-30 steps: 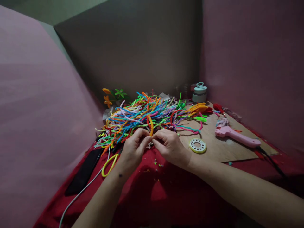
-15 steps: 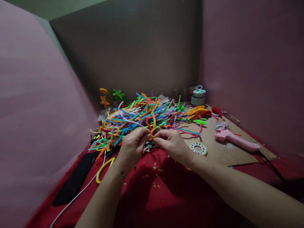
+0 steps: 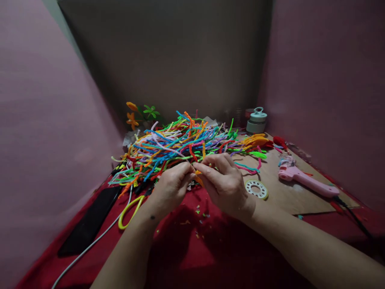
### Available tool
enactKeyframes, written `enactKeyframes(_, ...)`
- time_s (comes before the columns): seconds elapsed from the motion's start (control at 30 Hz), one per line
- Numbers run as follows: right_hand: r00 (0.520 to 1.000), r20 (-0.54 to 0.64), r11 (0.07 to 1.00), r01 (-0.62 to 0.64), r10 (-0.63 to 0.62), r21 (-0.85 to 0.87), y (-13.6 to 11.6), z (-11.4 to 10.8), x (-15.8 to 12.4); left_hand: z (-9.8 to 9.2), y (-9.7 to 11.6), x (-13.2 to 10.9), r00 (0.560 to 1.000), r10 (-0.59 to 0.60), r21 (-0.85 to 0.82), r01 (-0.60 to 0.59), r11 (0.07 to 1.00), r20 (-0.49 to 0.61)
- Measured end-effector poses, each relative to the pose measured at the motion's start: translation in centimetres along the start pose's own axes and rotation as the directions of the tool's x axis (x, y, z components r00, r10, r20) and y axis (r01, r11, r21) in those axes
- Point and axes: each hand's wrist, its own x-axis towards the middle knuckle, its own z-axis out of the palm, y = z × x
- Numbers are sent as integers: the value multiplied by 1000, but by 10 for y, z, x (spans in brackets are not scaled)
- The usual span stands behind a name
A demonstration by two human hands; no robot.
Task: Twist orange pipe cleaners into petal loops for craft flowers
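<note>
My left hand pinches an orange fuzzy stem in front of the big heap. My right hand meets it from the right, its thumb and fingers closed on the same stem near the left fingertips. Part of the stem is hidden between the fingers, and an end hangs below them. Right behind both hands lies a heap of many-coloured fuzzy stems.
Yellow-handled scissors, a white cable and a black flat object lie left. Rightward are a tape roll, a pink glue gun on a board, and a lidded jar. Orange flowers stand behind.
My right hand has turned and moved closer over the left fingertips. The orange stem, which stood up above the fingers, now shows mostly below them. The view has shifted slightly.
</note>
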Motion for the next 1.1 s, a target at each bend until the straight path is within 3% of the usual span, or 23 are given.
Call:
enactKeyframes(0.13,992,118,988,57,-40,-143,4,2,0,-2,1,-2,999,-45,-114,47,992,17)
enactKeyframes(0.2,988,147,995,-23,38,-100,5,3,-1,-2,1,-2,997,-79,-164,80,983,11)
enactKeyframes(0.27,963,193,981,-195,188,15,4,4,-1,-2,1,-2,995,-104,-187,102,977,-1)
enactKeyframes(0.37,855,318,842,-489,410,226,2,3,1,-2,0,-1,988,-153,-236,150,960,5)
enactKeyframes(0.43,778,416,728,-609,471,313,2,2,5,-2,-1,-1,979,-203,-304,202,931,29)
enactKeyframes(0.63,559,696,418,-821,450,389,11,2,10,-1,-3,-2,949,-300,-475,309,824,96)
enactKeyframes(0.7,519,738,348,-851,431,394,12,2,9,1,-3,-2,944,-317,-503,318,804,91)
enactKeyframes(0.8,524,743,335,-848,416,410,10,0,9,4,-2,-2,941,-329,-534,318,783,78)
enactKeyframes(1.1,542,686,425,-832,485,357,7,3,10,6,-1,-1,923,-376,-543,361,758,88)
